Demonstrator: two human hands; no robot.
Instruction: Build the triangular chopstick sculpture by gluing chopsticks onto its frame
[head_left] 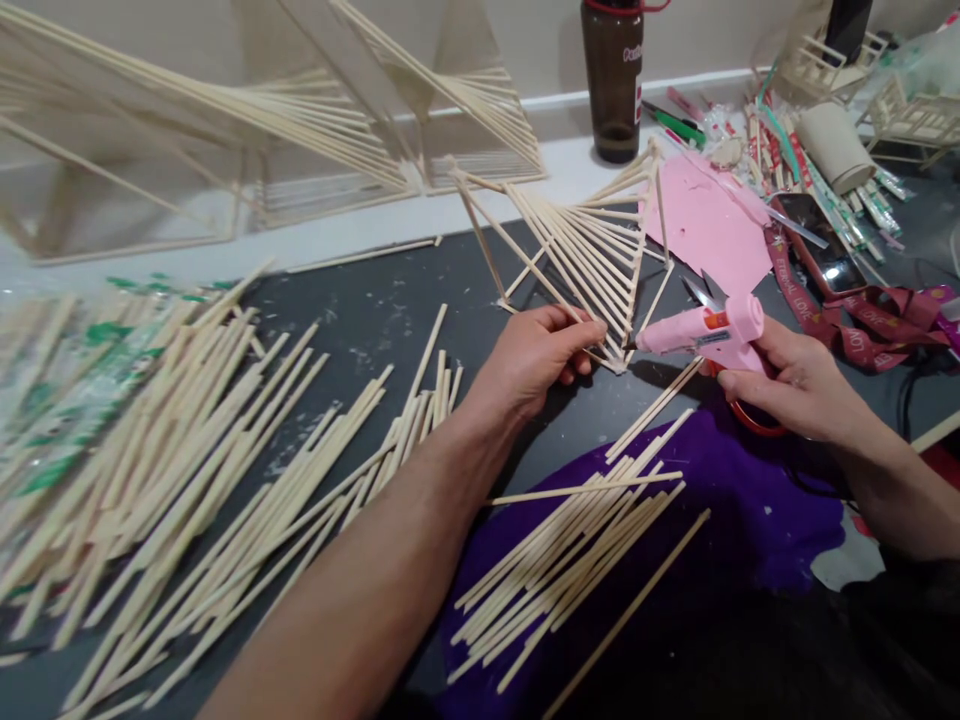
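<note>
A twisted frame of thin wooden sticks (592,240) stands on the dark table. My left hand (544,350) pinches a stick at the frame's lower front corner, its fingers closed. In my right hand (787,385) is a pink glue gun (705,332), its nozzle at that same corner, just right of my left fingertips. Behind the glue gun show scissor blades, with a red handle (757,420) below my right hand. Loose sticks (570,560) lie on a purple sheet (787,520) nearer to me.
Many sticks (172,450) cover the left side. Finished stick structures (315,130) stand behind. A dark bottle (615,80) is at the back, near a pink sheet (697,220). A phone (817,240), a red lanyard (870,320) and a paper cup (836,148) lie at right.
</note>
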